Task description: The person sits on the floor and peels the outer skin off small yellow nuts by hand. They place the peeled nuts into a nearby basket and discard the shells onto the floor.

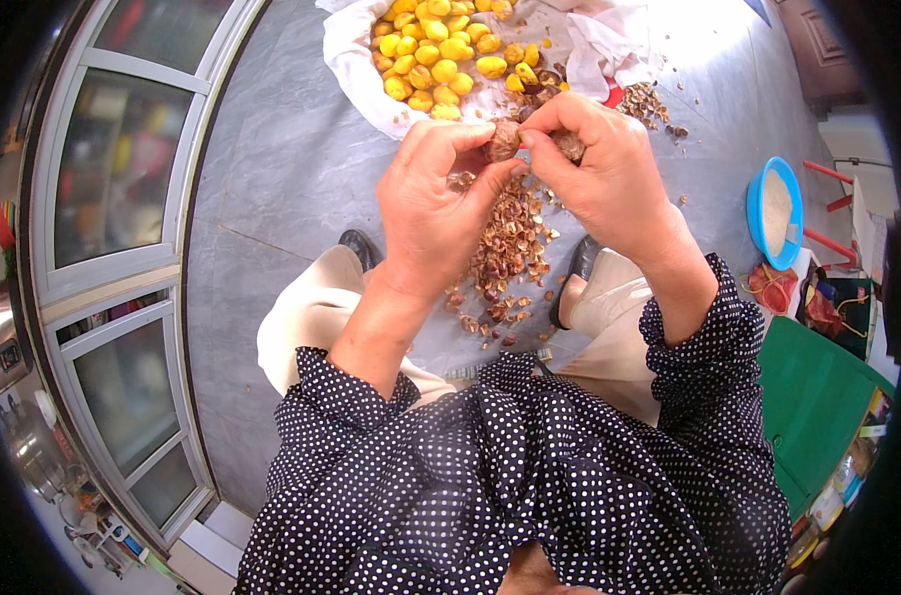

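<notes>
My left hand (434,190) holds a brown chestnut (504,142) between thumb and fingers. Another brown piece (460,181) shows in the curl of that hand; whether it is a nut or shell I cannot tell. From the other side, my right hand (606,167) pinches the chestnut's edge with thumb and forefinger. A second brown chestnut (569,146) shows within the curl of my right fingers. Beyond both hands, several yellow peeled chestnuts (443,52) lie on a white cloth (350,56), with darker unpeeled ones to their right. Brown shell pieces (511,238) are heaped on the floor below my hands.
More shell bits (644,104) litter the grey tiled floor (272,186) at the upper right. A blue basin (754,201) of pale grains stands to the right, near a green cabinet (815,401). Framed glass doors (123,171) line the left side. My shoes (359,247) flank the shells.
</notes>
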The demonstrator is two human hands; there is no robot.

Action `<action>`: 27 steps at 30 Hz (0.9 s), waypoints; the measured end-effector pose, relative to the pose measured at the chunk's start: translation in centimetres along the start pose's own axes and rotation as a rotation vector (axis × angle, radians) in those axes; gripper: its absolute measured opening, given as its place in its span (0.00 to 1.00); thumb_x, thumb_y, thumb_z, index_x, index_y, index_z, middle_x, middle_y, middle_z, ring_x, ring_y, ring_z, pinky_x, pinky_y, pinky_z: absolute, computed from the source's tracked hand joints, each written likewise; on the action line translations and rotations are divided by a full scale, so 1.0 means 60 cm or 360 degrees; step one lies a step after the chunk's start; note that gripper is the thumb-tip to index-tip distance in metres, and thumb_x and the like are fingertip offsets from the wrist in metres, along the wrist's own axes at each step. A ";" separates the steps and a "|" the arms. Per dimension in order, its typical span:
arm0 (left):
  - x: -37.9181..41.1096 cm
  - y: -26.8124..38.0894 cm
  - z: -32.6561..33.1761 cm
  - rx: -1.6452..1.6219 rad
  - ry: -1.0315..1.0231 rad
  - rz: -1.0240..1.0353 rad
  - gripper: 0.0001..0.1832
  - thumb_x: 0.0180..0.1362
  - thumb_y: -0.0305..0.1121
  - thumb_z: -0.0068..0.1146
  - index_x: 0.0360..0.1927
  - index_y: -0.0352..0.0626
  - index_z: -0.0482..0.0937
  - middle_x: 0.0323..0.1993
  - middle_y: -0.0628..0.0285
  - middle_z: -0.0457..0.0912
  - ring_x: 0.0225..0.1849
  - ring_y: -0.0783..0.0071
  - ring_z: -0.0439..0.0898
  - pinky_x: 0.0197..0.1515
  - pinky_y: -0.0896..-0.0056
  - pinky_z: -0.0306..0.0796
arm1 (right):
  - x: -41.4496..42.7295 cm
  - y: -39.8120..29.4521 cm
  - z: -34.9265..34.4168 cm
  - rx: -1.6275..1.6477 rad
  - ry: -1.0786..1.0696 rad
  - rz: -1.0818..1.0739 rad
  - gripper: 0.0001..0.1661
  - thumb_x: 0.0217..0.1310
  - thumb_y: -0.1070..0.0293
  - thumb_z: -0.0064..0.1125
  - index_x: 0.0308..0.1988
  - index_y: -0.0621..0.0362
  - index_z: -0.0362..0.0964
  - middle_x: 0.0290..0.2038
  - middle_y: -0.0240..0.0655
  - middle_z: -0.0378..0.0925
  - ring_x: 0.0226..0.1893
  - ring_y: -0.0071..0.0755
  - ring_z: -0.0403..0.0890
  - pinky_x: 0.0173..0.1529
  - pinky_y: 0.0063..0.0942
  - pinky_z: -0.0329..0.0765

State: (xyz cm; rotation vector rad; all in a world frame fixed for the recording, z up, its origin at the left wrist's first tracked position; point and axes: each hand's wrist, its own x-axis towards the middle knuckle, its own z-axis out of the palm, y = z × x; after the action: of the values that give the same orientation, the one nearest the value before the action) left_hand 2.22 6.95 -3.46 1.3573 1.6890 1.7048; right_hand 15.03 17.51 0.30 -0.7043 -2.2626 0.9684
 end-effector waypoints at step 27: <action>-0.005 0.025 -0.028 -0.0104 -0.0299 -0.0243 0.14 0.52 0.20 0.63 0.44 0.35 0.80 0.41 0.63 0.78 0.41 0.80 0.79 0.44 0.81 0.73 | -0.008 -0.011 -0.022 0.0211 -0.0284 0.0099 0.05 0.54 0.73 0.61 0.33 0.62 0.77 0.23 0.33 0.76 0.22 0.20 0.76 0.27 0.21 0.72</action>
State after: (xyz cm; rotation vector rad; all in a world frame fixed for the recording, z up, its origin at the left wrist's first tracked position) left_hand 1.49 5.48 -1.84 1.2810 1.5751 1.4856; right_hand 16.10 17.39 1.43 -0.6570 -2.3129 1.2432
